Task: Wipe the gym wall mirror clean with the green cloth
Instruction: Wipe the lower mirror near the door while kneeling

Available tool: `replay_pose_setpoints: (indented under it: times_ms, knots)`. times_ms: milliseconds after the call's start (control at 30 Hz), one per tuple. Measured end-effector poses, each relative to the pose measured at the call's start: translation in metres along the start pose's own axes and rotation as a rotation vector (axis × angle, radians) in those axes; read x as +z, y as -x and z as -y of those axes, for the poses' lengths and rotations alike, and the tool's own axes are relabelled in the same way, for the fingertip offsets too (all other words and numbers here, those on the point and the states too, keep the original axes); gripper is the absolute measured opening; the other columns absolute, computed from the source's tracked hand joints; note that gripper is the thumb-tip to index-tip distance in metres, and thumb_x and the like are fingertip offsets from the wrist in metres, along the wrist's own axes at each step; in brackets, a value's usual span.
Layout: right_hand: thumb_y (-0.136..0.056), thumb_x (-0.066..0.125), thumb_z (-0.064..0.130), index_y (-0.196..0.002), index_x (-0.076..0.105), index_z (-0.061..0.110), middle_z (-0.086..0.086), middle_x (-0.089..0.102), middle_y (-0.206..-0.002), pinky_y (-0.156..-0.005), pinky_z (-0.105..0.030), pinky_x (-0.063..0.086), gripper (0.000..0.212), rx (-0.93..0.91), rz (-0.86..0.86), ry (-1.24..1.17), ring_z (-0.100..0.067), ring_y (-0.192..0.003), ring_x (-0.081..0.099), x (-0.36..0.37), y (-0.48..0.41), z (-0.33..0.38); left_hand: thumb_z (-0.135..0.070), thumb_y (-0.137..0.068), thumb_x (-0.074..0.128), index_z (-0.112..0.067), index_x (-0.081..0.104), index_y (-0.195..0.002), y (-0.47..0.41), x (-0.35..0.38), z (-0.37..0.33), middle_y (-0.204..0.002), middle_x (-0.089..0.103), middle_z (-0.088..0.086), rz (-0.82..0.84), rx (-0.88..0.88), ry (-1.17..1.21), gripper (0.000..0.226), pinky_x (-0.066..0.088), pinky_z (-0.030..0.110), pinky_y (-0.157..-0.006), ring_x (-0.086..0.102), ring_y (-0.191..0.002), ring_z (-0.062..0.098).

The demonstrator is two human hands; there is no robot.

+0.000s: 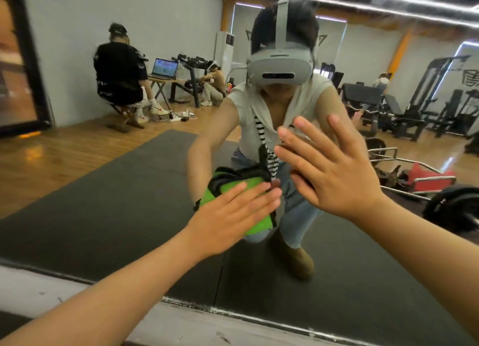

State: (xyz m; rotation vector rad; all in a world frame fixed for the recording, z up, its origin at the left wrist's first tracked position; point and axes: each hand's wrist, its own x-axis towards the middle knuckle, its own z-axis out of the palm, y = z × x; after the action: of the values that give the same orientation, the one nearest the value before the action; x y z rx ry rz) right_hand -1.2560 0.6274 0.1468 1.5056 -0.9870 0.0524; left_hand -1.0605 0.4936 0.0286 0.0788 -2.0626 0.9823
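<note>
My two hands are nearest. My left hand (233,217), fingers straight, presses the one green cloth (256,224) flat against the mirror (363,281) at frame centre. My right hand (334,174), fingers spread, rests on the glass just right of it. The cloth is mostly covered, so I cannot tell its long axis.

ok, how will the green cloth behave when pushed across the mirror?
Probably floppy: the green cloth bunches at its dark edge. Likely light, pinned by the flat left hand alone. Should slide easily on the smooth mirror.
</note>
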Motion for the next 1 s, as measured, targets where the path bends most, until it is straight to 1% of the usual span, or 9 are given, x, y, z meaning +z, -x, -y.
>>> replay_pose_setpoints:
  times_ms: [67, 233, 333, 500, 600, 667, 767, 900, 1000]
  knots:
    - [-0.103, 0.043, 0.034, -0.152, 0.040, 0.015, -0.009, 0.032, -0.159, -0.121, -0.055, 0.013, 0.053, -0.007, -0.001, -0.005, -0.030, -0.148, 0.027, 0.000, 0.000, 0.000, -0.011, -0.093, 0.037, -0.003, 0.005, -0.158, 0.002, -0.005, 0.035, -0.164, 0.006, 0.012, -0.001, 0.140, -0.071, 0.073, 0.003, 0.039, -0.125, 0.006, -0.153, 0.024]
    - [-0.103, 0.042, 0.034, -0.152, 0.041, 0.015, -0.008, 0.033, -0.159, -0.123, -0.053, 0.011, 0.053, -0.001, -0.017, 0.007, -0.028, -0.148, 0.028, 0.001, -0.001, 0.000, -0.023, -0.095, 0.042, -0.001, 0.011, -0.155, -0.058, -0.030, 0.056, -0.164, 0.012, 0.012, -0.136, -0.473, 0.066, 0.071, 0.005, 0.039, -0.125, 0.002, -0.153, 0.020]
    - [-0.103, 0.041, 0.036, -0.151, 0.042, 0.016, -0.008, 0.035, -0.159, -0.123, -0.054, 0.010, 0.052, -0.010, -0.002, 0.025, -0.028, -0.148, 0.028, 0.002, 0.000, 0.000, -0.027, -0.100, 0.041, 0.000, 0.006, -0.154, -0.078, -0.027, 0.034, -0.164, 0.010, 0.012, -0.129, -0.574, 0.050, 0.070, 0.004, 0.040, -0.126, 0.004, -0.152, 0.023]
    - [-0.103, 0.040, 0.036, -0.151, 0.041, 0.015, -0.009, 0.034, -0.159, -0.123, -0.054, 0.010, 0.052, -0.018, 0.000, 0.032, -0.028, -0.149, 0.025, 0.004, 0.001, 0.000, -0.016, -0.094, 0.043, 0.000, 0.020, -0.153, -0.086, -0.042, 0.091, -0.161, 0.020, 0.010, -0.107, -0.095, -0.050, 0.066, 0.013, 0.039, -0.124, 0.020, -0.150, 0.024]
    - [-0.104, 0.037, 0.036, -0.153, 0.039, 0.016, -0.008, 0.031, -0.161, -0.123, -0.054, 0.010, 0.053, -0.015, 0.004, 0.042, -0.028, -0.149, 0.025, 0.003, 0.001, 0.000, -0.020, -0.100, 0.044, 0.001, 0.021, -0.153, -0.110, -0.053, 0.109, -0.161, 0.025, 0.017, -0.183, -0.291, 0.030, 0.062, 0.011, 0.038, -0.124, 0.015, -0.149, 0.022]
    - [-0.103, 0.038, 0.037, -0.153, 0.040, 0.016, -0.007, 0.031, -0.161, -0.123, -0.053, 0.009, 0.054, -0.009, 0.012, 0.039, -0.027, -0.149, 0.025, 0.002, 0.000, 0.001, -0.032, -0.107, 0.030, 0.003, 0.022, -0.153, -0.121, -0.053, 0.094, -0.161, 0.025, 0.020, -0.190, -0.441, 0.069, 0.058, 0.009, 0.040, -0.125, 0.013, -0.151, 0.025]
    - [-0.101, 0.043, 0.038, -0.151, 0.043, 0.017, -0.006, 0.034, -0.159, -0.124, -0.050, 0.010, 0.055, 0.030, -0.022, 0.023, -0.024, -0.148, 0.028, 0.001, -0.001, 0.002, -0.038, -0.106, 0.024, 0.000, 0.018, -0.154, -0.113, -0.046, 0.086, -0.162, 0.022, 0.016, -0.111, -0.245, -0.007, 0.061, 0.008, 0.040, -0.125, 0.012, -0.152, 0.025]
    - [-0.096, 0.055, 0.036, -0.152, 0.039, 0.013, -0.008, 0.036, -0.158, -0.124, -0.048, 0.010, 0.062, 0.290, -0.137, -0.040, -0.024, -0.148, 0.031, 0.000, 0.000, 0.004, -0.043, -0.107, 0.019, -0.003, 0.018, -0.155, -0.089, -0.048, 0.098, -0.161, 0.018, 0.011, -0.003, 0.071, -0.054, 0.062, 0.009, 0.040, -0.125, 0.013, -0.151, 0.022]
    - [-0.097, 0.052, 0.038, -0.155, 0.035, 0.012, -0.007, 0.034, -0.160, -0.124, -0.048, 0.011, 0.066, 0.340, -0.134, -0.036, -0.023, -0.149, 0.029, -0.001, -0.001, 0.007, -0.035, -0.108, 0.022, -0.005, 0.019, -0.155, -0.091, -0.050, 0.100, -0.162, 0.019, 0.010, 0.005, 0.089, -0.104, 0.056, 0.010, 0.039, -0.124, 0.014, -0.151, 0.021]
